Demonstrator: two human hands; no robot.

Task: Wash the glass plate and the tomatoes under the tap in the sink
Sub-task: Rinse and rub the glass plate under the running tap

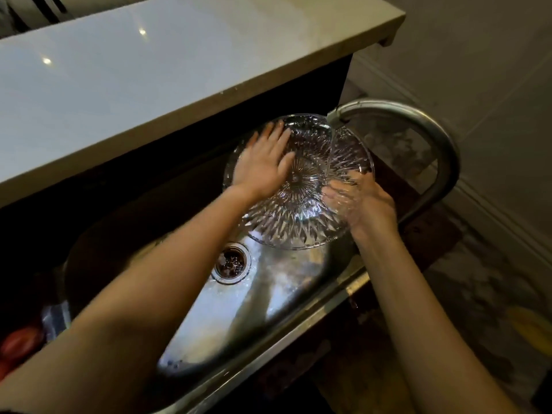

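Note:
A clear cut-glass plate (301, 216) is held tilted over the steel sink (268, 297), under a thin stream of water from the curved metal tap (418, 121). My left hand (263, 165) lies flat on the plate's upper left face, fingers spread. My right hand (364, 201) grips the plate's right rim, its fingers seen through the glass. Red tomatoes (19, 345) lie in shadow at the far left edge, beside the sink.
A white countertop (149, 76) overhangs the sink's far side. The drain strainer (230, 262) sits below the plate. A marble-patterned surface (466, 279) lies right of the sink, with a yellow object (528, 327) at the right edge.

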